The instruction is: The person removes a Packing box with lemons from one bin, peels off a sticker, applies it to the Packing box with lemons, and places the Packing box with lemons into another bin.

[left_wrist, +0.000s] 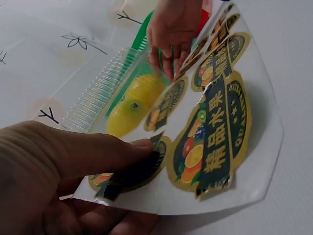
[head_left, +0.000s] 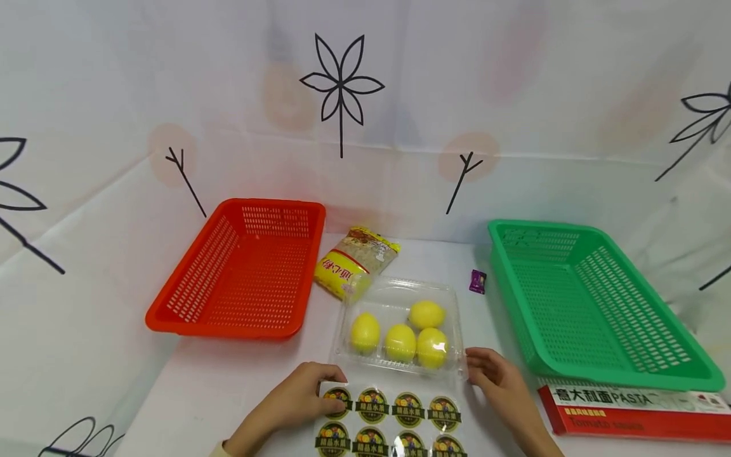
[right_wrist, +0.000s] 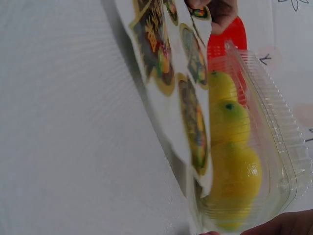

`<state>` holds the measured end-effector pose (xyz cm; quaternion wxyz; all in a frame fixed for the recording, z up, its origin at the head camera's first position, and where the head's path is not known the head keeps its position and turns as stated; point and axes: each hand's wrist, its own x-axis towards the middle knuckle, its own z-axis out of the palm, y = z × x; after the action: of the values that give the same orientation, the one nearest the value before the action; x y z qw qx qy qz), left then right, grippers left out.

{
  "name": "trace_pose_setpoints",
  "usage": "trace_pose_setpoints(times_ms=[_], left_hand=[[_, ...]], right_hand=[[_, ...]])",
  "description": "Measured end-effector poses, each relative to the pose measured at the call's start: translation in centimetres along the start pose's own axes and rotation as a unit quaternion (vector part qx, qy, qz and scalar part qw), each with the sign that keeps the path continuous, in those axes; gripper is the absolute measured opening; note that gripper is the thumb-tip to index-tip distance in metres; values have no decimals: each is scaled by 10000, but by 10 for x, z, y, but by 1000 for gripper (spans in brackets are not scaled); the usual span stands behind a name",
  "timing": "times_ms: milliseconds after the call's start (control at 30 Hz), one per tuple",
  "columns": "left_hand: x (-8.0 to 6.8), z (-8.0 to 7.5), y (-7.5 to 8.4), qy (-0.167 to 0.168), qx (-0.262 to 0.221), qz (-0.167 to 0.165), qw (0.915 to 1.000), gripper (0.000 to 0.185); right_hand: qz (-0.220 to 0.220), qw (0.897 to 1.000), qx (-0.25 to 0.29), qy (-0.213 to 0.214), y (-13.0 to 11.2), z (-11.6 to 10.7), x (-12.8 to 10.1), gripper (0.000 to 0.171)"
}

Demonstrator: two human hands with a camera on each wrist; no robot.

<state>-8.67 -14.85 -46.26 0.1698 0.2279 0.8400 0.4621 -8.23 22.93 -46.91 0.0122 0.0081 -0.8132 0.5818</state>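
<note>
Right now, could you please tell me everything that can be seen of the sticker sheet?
The sticker sheet is thin, white and glossy, paper or film by its look. It carries round, dark, gold-edged stickers with fruit pictures and Chinese characters; the head view shows two rows of four, the nearer row cut off. The left grip pinches its far left corner, and it is bent, partly lifted off the white table. It is nearer the person than the clear container; whether they touch, I cannot tell.
</note>
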Motion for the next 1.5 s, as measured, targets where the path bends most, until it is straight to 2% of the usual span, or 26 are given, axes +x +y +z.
trace_pose_setpoints(times_ms=[100, 300, 433, 567, 667, 733, 900, 1067, 1300, 1433, 1500], left_hand=[[1, -1, 1, -11, -246, 32, 9997, 18], [2, -1, 2, 47, -922, -31, 9957, 16], [2, 0, 1, 84, -1360, -164, 9905, 16], [1, 4, 0, 184, -1343, -256, 9904, 16], [1, 6, 2, 239, -1402, -253, 9895, 14], [2, 8, 4, 231, -1572, -239, 9870, 13], [5, 11, 6, 310, -1856, -202, 9819, 16], [10, 13, 5, 374, -1828, -175, 9823, 18], [13, 12, 4, 353, -1933, -117, 9804, 19], [14, 15, 4, 339, -2072, -91, 9777, 23], [14, 19, 4, 362, -2160, -204, 9755, 27]], right_hand=[[44, 9998, -195, -80, -2, -2, -3, 31], [421, 9967, 588, -381, -4, -6, -5, 28], [559, 9885, 877, -1100, 1, -13, -5, 36], [508, 9673, 1174, -2192, 7, -19, -6, 43], [521, 9575, 1143, -2598, 7, -15, -5, 43], [617, 9587, 1039, -2573, 4, -11, -5, 44], [874, 9689, 993, -2090, -2, -3, -5, 43], [806, 9757, 947, -1805, -4, 0, -3, 36], [722, 9885, 541, -1210, -4, 8, 4, 31], [869, 9913, 440, -885, -2, 10, 4, 33], [1140, 9899, 471, -704, -1, 10, 1, 33]])
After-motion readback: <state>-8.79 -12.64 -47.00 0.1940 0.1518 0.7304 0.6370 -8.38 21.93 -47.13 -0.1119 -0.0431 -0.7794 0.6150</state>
